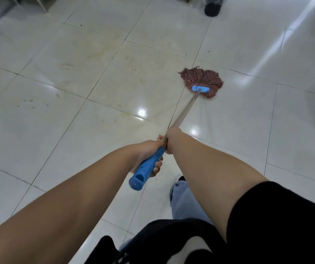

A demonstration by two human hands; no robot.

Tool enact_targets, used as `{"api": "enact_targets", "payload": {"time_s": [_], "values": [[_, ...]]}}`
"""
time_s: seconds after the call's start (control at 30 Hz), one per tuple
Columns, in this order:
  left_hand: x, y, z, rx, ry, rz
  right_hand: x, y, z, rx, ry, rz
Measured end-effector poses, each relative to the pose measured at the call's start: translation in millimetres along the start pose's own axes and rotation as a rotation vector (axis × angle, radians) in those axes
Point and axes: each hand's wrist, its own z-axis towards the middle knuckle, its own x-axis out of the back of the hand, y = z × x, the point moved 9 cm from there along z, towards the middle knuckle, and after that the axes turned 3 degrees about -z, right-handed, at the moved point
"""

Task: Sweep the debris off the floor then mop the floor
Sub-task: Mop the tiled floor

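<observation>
Left hand (149,149) nearest, clenched round the blue plastic handle end (145,168) of the mop; right hand (172,140) grasps the metal shaft (186,111) just ahead. Long axis runs forward-right from the grip to the reddish-brown string mop head (203,78), flat on the glossy white tiled floor (76,130). Yellowish stains (95,60) lie forward-left, likely next.

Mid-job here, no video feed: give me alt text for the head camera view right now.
A person mops a glossy pale tiled floor, the left hand gripping the mop's blue handle grip and the right hand gripping the metal shaft just ahead. The reddish-brown string mop head lies on the tiles ahead and right. Yellowish stains mark the tiles to its left.
</observation>
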Motion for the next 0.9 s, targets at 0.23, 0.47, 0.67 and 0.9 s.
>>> {"api": "enact_targets", "payload": {"time_s": [0.23,0.47,0.67,0.9], "values": [[39,-152,-56,-0.082,0.114,0.085,-7,162,-37,0.013,-0.072,-0.091],[101,-348,-151,0.006,0.137,0.136,-22,321,-61,0.070,-0.180,0.043],[117,-437,-176,0.028,0.029,-0.059,-54,414,-63,0.010,-0.280,-0.100],[88,-433,-119,0.035,0.076,-0.176,-53,444,-50,-0.079,-0.298,-0.108]]}}
